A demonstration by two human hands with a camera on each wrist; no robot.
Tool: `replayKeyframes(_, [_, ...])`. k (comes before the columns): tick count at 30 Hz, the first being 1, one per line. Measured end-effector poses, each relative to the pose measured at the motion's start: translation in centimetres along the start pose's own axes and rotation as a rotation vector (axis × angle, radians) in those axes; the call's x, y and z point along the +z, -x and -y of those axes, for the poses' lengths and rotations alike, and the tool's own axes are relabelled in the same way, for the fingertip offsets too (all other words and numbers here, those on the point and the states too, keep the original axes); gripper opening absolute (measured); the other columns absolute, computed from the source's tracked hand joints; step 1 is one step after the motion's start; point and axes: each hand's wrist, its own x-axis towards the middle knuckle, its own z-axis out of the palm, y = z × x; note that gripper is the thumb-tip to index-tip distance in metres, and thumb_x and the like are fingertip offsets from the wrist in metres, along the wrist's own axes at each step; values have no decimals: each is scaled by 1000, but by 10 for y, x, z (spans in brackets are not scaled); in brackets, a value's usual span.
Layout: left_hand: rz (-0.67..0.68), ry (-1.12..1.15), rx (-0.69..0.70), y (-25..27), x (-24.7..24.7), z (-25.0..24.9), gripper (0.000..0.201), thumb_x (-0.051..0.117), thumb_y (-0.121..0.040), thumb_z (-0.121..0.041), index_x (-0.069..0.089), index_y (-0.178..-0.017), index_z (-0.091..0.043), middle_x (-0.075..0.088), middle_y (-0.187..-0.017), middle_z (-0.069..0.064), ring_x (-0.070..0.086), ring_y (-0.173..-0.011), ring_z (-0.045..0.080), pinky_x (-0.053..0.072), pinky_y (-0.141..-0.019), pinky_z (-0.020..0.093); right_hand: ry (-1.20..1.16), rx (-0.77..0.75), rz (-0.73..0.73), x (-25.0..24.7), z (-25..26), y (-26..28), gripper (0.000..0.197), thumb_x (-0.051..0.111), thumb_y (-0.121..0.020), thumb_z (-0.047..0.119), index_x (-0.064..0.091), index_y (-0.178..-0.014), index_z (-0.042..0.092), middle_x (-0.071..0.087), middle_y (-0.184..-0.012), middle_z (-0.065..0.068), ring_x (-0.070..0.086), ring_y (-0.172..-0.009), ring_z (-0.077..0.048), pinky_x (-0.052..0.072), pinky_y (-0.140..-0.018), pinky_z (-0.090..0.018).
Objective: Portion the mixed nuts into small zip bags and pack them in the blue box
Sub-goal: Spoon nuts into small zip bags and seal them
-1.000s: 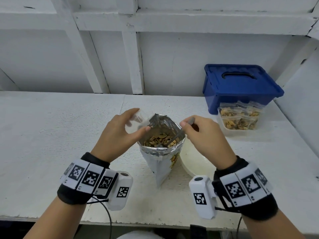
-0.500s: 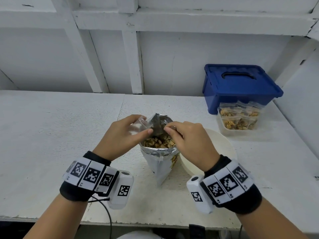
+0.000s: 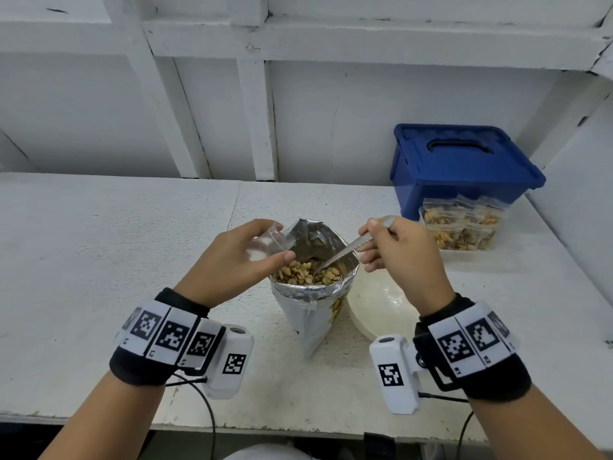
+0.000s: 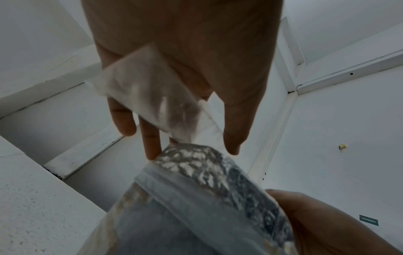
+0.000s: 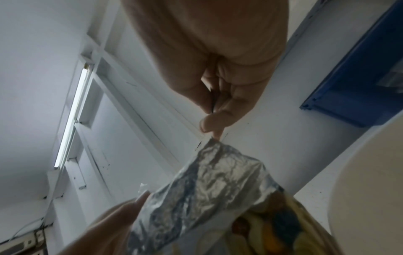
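nuts (image 3: 306, 273): in the foil bag (image 3: 311, 293), table centre, so scooping's easy
left hand (image 3: 232, 260): pinches empty zip bag (image 3: 265, 244) at the rim, ready for filling
right hand (image 3: 403, 257): grips spoon (image 3: 345, 250), tip in nuts
blue box (image 3: 464, 167): far right, lid on

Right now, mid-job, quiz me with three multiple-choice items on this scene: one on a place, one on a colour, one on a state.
1. Where do the filled zip bags sit?
A. in a clear tub in front of the blue box
B. left of the foil bag
C. in the white bowl

2. What colour is the lidded box?
A. red
B. blue
C. green

3. The foil nut bag is:
A. sealed
B. lying flat
C. open and upright

Answers:
1 A, the tub stands against the box front.
2 B, lid and walls are blue.
3 C, nuts show through its mouth.
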Motion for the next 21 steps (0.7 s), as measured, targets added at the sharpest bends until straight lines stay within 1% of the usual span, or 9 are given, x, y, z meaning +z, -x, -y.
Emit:
replayKeyframes(2, [7, -38, 27, 0, -2, 0, 66, 52, -62, -72, 56, -113, -31, 60, -97, -24, 56, -89, -12, 39, -69, 14, -63, 50, -13, -3, -2, 0, 26, 47, -96, 19, 62, -76, 15, 64, -60, -5, 62, -55, -15, 56, -60, -32])
replayKeyframes(3, [12, -63, 37, -1, -3, 0, 69, 52, -62, -72, 55, -116, -29, 59, -101, -22, 55, -90, -11, 38, -69, 12, -91, 65, -21, -4, -2, 0, 25, 47, -96, 19, 62, -76, 15, 64, -61, -5, 62, -55, -15, 56, -60, -32])
replayKeyframes(6, [31, -157, 63, -2, -7, 0, 73, 54, -63, -70, 54, -120, -24, 56, -107, -14, 50, -92, -9, 34, -68, 9, -151, 79, -58, -9, -2, -1, 24, 48, -96, 18, 63, -78, 12, 64, -64, -7, 62, -54, -11, 54, -54, -23])
replayKeyframes(9, [65, -246, 96, -2, -12, -1, 83, 43, -59, -76, 52, -123, -23, 51, -104, -15, 49, -89, -4, 34, -69, 10, -202, 75, -103, -16, -1, -1, 24, 48, -96, 17, 62, -78, 10, 64, -65, -10, 60, -50, -9, 52, -50, -20])
replayKeyframes(11, [96, -312, 103, -2, -14, -2, 85, 40, -59, -77, 53, -123, -23, 49, -103, -16, 47, -89, 0, 35, -71, 9, -238, 71, -126, -22, 0, -2, 24, 47, -96, 16, 62, -78, 9, 63, -66, -12, 59, -49, -9, 52, -49, -19])
replayKeyframes(13, [120, -372, 118, -2, -15, -3, 85, 38, -59, -77, 53, -123, -23, 46, -103, -17, 45, -94, 3, 35, -73, 13, -268, 69, -148, -28, 2, -2, 25, 47, -96, 16, 61, -78, 9, 63, -66, -11, 58, -49, -8, 51, -48, -19])
replayKeyframes(16, [140, -418, 142, -4, -13, -6, 84, 37, -58, -78, 54, -121, -24, 45, -103, -18, 44, -98, 6, 35, -78, 21, -299, 70, -181, -35, 6, -4, 25, 46, -96, 17, 62, -79, 8, 63, -63, -7, 58, -48, -7, 50, -48, -18])
replayKeyframes(18, [138, -397, 153, -6, -11, -9, 83, 38, -59, -77, 53, -121, -25, 45, -104, -17, 44, -99, 7, 35, -80, 22, -329, 69, -189, -36, 9, -5, 25, 47, -96, 16, 62, -79, 8, 63, -60, -4, 57, -48, -8, 49, -47, -18])
replayKeyframes(21, [126, -350, 179, -9, -7, -13, 83, 40, -59, -77, 53, -122, -24, 46, -106, -16, 44, -100, 7, 34, -79, 21, -342, 54, -180, -35, 15, -5, 25, 46, -96, 15, 62, -80, 7, 63, -62, -7, 57, -48, -7, 50, -48, -18])
